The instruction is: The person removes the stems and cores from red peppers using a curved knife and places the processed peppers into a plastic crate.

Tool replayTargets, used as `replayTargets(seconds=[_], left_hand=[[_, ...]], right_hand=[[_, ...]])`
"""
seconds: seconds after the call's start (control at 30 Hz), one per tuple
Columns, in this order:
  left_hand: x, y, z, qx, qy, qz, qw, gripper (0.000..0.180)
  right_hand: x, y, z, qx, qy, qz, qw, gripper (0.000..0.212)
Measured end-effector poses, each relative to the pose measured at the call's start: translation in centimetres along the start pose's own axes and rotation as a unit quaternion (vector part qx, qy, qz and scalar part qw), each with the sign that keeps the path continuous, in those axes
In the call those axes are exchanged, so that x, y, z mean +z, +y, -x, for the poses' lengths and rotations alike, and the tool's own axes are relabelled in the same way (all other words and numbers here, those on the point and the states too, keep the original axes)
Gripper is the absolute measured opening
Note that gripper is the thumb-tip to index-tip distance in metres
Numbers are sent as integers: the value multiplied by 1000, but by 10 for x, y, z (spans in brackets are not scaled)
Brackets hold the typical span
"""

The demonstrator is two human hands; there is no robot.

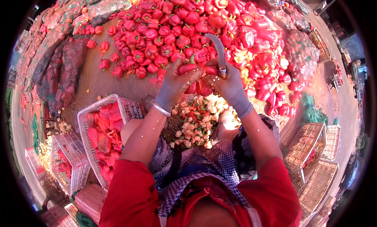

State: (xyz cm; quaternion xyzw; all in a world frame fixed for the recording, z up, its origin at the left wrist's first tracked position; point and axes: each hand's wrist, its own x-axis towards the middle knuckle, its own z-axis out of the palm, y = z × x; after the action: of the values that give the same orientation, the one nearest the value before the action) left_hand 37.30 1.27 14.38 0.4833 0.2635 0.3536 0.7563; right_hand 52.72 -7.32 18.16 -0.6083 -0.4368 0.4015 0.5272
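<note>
Two gloved hands at work, coring: my left hand (174, 83) clasps a red pepper (187, 68), my right hand (231, 87) grips a curved knife (218, 50) upright; far pepper heap (196, 22); near core scraps (196, 121); left crate (118, 105).

Your ground (98, 83) is bare brown dirt. Directly on it you have a large heap of red peppers (204, 26) ahead, filled net sacks (59, 58) along the left, a pile of pale cores and trimmings (196, 123) at your feet, white plastic crates (129, 109) of cut pepper on your left, and wire crates (306, 148) on your right.
</note>
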Motion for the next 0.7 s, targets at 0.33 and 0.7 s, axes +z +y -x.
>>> replayTargets(seconds=[0.33,0.7], left_hand=[[-5,-18,-9,34,179,100,978,27],[-33,1,-20,25,261,145,954,28]], right_hand=[[25,4,9,-184,7,213,960,30],[-7,1,-5,-11,129,-275,953,29]])
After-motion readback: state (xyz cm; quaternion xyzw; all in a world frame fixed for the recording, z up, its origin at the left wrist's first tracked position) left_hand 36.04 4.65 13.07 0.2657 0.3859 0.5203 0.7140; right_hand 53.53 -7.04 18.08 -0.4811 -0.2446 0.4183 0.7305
